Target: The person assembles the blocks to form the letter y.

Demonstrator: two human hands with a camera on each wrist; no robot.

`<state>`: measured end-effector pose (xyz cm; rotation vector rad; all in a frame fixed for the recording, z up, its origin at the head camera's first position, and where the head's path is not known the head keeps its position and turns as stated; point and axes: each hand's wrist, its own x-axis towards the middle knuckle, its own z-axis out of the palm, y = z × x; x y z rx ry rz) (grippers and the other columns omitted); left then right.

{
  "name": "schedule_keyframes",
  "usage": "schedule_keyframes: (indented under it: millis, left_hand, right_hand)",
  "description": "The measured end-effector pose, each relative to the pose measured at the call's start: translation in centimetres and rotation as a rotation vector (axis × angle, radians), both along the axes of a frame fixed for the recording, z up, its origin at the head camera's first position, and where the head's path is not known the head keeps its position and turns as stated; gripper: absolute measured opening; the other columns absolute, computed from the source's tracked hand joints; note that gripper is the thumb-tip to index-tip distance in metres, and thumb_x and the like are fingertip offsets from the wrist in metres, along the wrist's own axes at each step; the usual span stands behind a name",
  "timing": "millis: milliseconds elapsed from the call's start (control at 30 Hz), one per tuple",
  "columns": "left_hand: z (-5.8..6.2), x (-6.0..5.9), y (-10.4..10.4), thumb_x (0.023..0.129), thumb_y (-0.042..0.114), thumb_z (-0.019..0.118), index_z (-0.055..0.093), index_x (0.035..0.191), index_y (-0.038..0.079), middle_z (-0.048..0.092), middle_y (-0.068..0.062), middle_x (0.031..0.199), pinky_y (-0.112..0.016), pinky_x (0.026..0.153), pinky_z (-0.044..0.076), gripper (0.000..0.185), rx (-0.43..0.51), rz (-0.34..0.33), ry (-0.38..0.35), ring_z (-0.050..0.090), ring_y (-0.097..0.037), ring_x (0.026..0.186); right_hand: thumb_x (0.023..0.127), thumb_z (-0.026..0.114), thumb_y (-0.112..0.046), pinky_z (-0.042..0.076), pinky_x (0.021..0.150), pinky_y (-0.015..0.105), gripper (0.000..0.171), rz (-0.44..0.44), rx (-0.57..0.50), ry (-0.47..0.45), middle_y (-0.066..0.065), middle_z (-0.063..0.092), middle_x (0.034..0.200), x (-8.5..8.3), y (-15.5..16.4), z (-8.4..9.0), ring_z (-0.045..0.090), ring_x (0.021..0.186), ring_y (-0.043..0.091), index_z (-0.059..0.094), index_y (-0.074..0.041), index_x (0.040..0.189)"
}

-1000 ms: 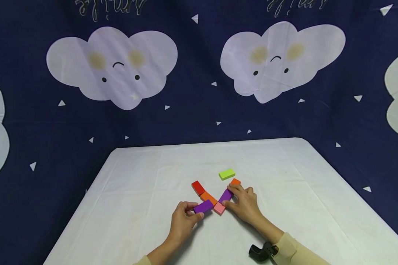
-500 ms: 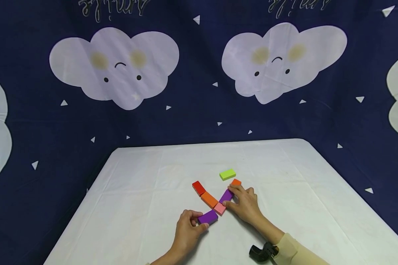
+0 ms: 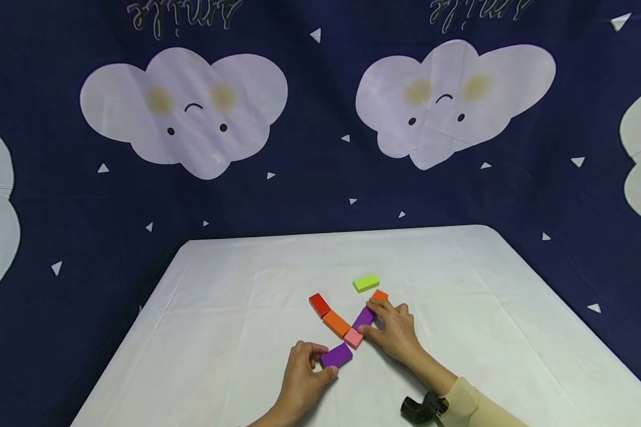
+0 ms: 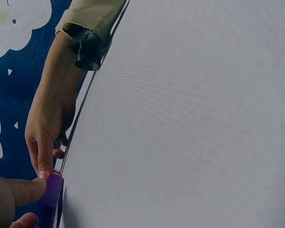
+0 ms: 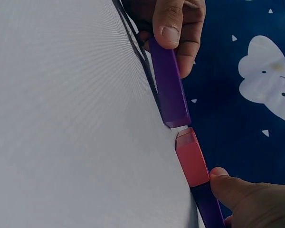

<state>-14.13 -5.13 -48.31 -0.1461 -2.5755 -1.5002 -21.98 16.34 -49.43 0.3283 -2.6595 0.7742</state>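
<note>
In the head view my left hand [image 3: 301,379] pinches a purple block [image 3: 336,356] by its left end, between thumb and fingers. This block lies just in front of a small pink block [image 3: 354,338], and a narrow gap parts them in the right wrist view. My right hand [image 3: 396,330] holds a second purple block [image 3: 364,318], thumb at its near end and fingertips at its far end. The pink block meets that near end. An orange block [image 3: 336,324] and a red block [image 3: 319,305] run from the pink one toward the back left.
Beyond the right fingertips another orange block [image 3: 380,295] is partly covered. A lime green block [image 3: 365,283] lies apart, farther back. Everything rests on a white table [image 3: 219,308], with a dark blue cloud-patterned cloth [image 3: 320,196] behind. A black wrist mount [image 3: 422,409] sits at the right cuff.
My left hand has brought its purple block toward me and slightly right, from overlapping the orange block to just in front of the pink one. The right hand keeps its place.
</note>
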Motion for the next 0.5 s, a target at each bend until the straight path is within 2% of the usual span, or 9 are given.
schedule_keyframes:
  millis: [267, 500]
  left_hand:
    - [0.2, -0.3, -0.4, 0.065, 0.013, 0.081, 0.067, 0.099, 0.005, 0.053, -0.002, 0.085, -0.018, 0.066, 0.033, 0.038, 0.002, -0.039, -0.008, 0.041, -0.008, 0.076]
    - [0.8, -1.2, -1.5, 0.072, 0.017, 0.078, 0.068, 0.105, 0.007, 0.063, -0.005, 0.093, -0.019, 0.070, 0.036, 0.035, 0.002, -0.159, 0.008, 0.046, -0.011, 0.080]
  right_hand:
    - [0.070, 0.077, -0.040, 0.027, 0.068, 0.032, 0.058, -0.001, 0.002, 0.000, 0.001, 0.063, 0.122, 0.0, 0.0, -0.1, 0.039, 0.081, 0.019, 0.065, -0.014, 0.120]
    - [0.070, 0.078, -0.040, 0.028, 0.068, 0.032, 0.058, 0.000, 0.007, 0.005, 0.001, 0.063, 0.122, 0.0, 0.0, 0.0, 0.039, 0.081, 0.019, 0.065, -0.014, 0.120]
